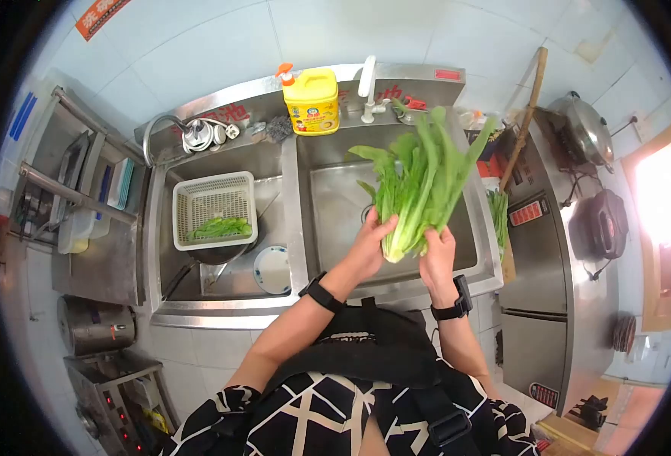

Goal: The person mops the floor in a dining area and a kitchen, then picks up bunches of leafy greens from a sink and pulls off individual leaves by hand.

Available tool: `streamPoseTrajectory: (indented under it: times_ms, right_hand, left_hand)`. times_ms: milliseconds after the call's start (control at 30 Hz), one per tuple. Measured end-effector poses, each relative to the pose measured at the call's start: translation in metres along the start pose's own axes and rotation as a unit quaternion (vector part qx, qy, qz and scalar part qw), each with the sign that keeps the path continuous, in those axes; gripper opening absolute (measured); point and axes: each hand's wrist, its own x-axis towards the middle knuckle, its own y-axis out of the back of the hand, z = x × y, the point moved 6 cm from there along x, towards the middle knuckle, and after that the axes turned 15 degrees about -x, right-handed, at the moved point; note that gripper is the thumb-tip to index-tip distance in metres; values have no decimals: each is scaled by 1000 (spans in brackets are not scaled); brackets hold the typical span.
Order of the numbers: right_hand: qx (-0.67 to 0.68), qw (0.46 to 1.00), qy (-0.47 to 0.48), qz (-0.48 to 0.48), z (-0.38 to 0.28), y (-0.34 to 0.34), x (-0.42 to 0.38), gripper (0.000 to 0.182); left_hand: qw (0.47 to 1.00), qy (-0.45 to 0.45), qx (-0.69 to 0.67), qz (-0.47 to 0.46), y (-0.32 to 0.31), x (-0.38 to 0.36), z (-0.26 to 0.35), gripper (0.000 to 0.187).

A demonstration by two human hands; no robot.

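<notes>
A bunch of leafy green vegetable (419, 178) is held up over the right sink basin (335, 197), its pale stem end toward me and its leaves pointing away. My left hand (369, 242) grips it on the left side near the base. On the right side of the base, my right hand (437, 254) has its fingers closed on the stalks. In the left basin, a white plastic basket (214, 182) holds some green leaves (221, 228). The basket rests partly over a dark pan (221, 254), and a white plate (272, 270) lies beside it.
Behind the basins stand a yellow detergent jug (312, 106) with an orange pump and a white faucet (367, 91). A metal shower-type hose (153, 137) curves at the back left. A wooden stick (525, 118) leans at right by a steel cabinet (536, 273). More greens (498, 216) stand there.
</notes>
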Motion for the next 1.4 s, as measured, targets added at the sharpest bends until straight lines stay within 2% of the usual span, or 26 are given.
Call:
streamPoseTrajectory:
  times_ms: [33, 100, 133, 167, 233, 267, 300, 333, 400, 433, 500, 533, 567, 600, 633, 667, 733, 800, 867, 1000, 1067, 1100, 1167, 1300, 1367, 1400]
  right_hand:
    - [1, 1000, -5, -3, 5, 2, -5, 27]
    - [93, 995, -9, 25, -4, 0, -16, 24]
    - [141, 988, -29, 62, -8, -7, -22, 14]
    - [140, 988, -33, 61, 1, -1, -22, 14]
    - [276, 957, -7, -94, 13, 3, -20, 4]
    - [270, 960, -64, -50, 9, 8, -25, 6]
    - [269, 960, -64, -50, 2, 6, -26, 6]
    - [224, 973, -50, -24, -5, 9, -24, 6]
    - [119, 991, -47, 45, -14, 7, -19, 14]
    - [120, 990, -44, 51, -12, 2, -13, 14]
    - [-105, 992, -3, -69, -8, -14, 2, 18]
    - [-106, 992, 0, -64, -6, -12, 8, 18]
    - [-52, 997, -20, -58, -2, -10, 11, 21]
    - [3, 998, -41, -53, 2, -10, 12, 24]
    - [4, 998, -43, -53, 4, -9, 11, 24]
    - [24, 999, -26, -18, 3, -4, 10, 25]
    - [49, 998, -5, 34, 3, 1, 6, 27]
    - [67, 997, 11, 44, 2, 0, -1, 29]
    - [102, 993, 38, 52, -1, 1, -8, 36]
    - [131, 983, 55, 114, -3, 13, -15, 33]
    - [132, 987, 6, 89, -1, 17, -17, 23]
    - [132, 987, 6, 90, 0, 20, -18, 23]
    - [145, 989, 14, 12, 1, 17, -22, 13]
    - [213, 976, 41, -32, -21, 21, -29, 11]
    - [78, 997, 11, 16, -34, 7, -27, 11]
    - [40, 999, 12, -22, -25, 4, -17, 15]
  left_hand:
    - [1000, -2, 0, 5, 3, 0, 0, 53]
    - [997, -4, -59, 48, 9, 2, 4, 41]
    - [997, -8, -61, 51, 10, 3, 5, 41]
    - [996, -22, -67, 58, 12, 4, 6, 40]
    - [995, -35, -71, 65, 17, 7, 9, 38]
    - [992, -98, -45, 73, 24, 10, 18, 38]
    - [984, -161, -18, 78, 22, 8, 29, 39]
    - [979, -186, -2, 79, 19, 5, 33, 42]
    - [981, -180, 42, 63, 21, 7, 19, 43]
    - [980, -177, 87, 43, 18, 9, 12, 44]
    - [981, -149, 118, 30, 9, 5, 5, 43]
    - [987, -91, 129, -5, 3, 3, 1, 43]
    - [989, -34, 139, -38, -1, 1, -4, 43]
    - [989, -34, 138, -38, -1, 1, -3, 43]
    - [994, -9, 103, -36, 0, 2, -4, 45]
    - [997, 15, 68, -33, 0, 1, -3, 48]
    - [998, -4, 50, -32, -4, -1, 0, 48]
    - [999, -22, 30, -33, -6, -1, -3, 47]
    - [1000, -23, 14, -2, 0, 1, -9, 48]
    - [998, -36, -2, 48, 10, 5, -6, 44]
    - [998, -44, -32, 17, 7, 8, 3, 46]
    - [998, -43, -32, 17, 5, 7, 2, 46]
    - [996, -84, -4, 28, 3, 6, 7, 47]
    - [987, -155, 4, 52, 18, 12, 27, 49]
    - [986, -146, 65, 39, 3, 3, 28, 52]
    - [986, -134, 98, 19, 4, 6, 19, 56]
